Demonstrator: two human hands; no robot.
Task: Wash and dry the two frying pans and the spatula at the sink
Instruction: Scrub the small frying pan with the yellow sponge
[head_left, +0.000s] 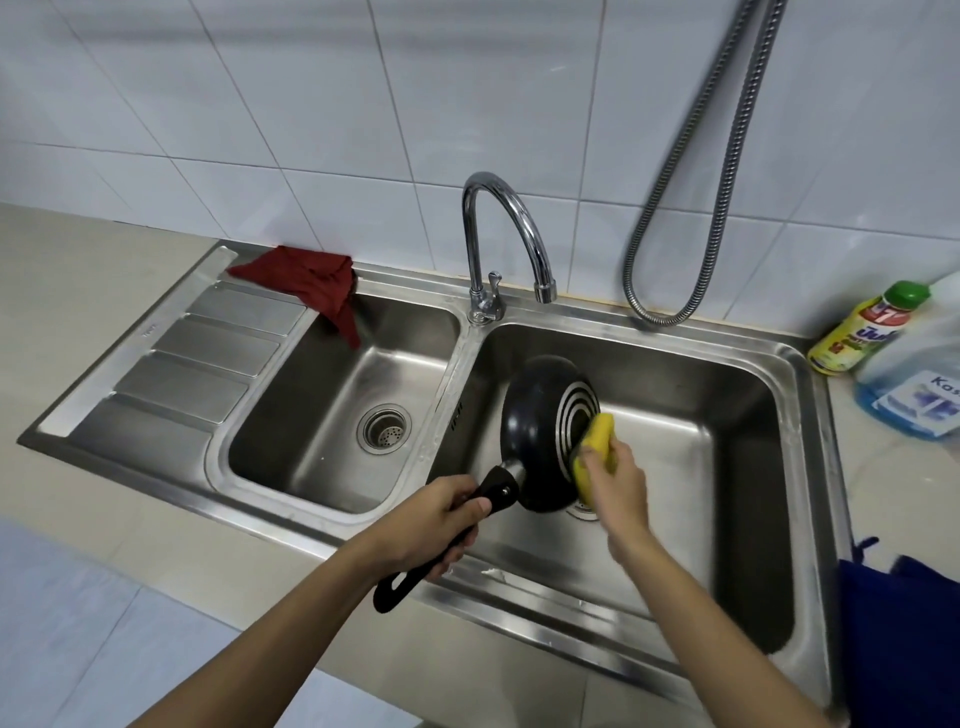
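A black frying pan is held on its side over the right sink basin, its ringed underside facing right. My left hand grips the pan's black handle. A yellow sponge is pressed against the pan's underside, and my right hand holds it. No second pan or spatula is in view.
The chrome tap stands between the two basins, with no water running. A red cloth lies over the back corner of the left basin. Dish soap bottle and blue liquid bottle stand at right. A blue cloth hangs at lower right.
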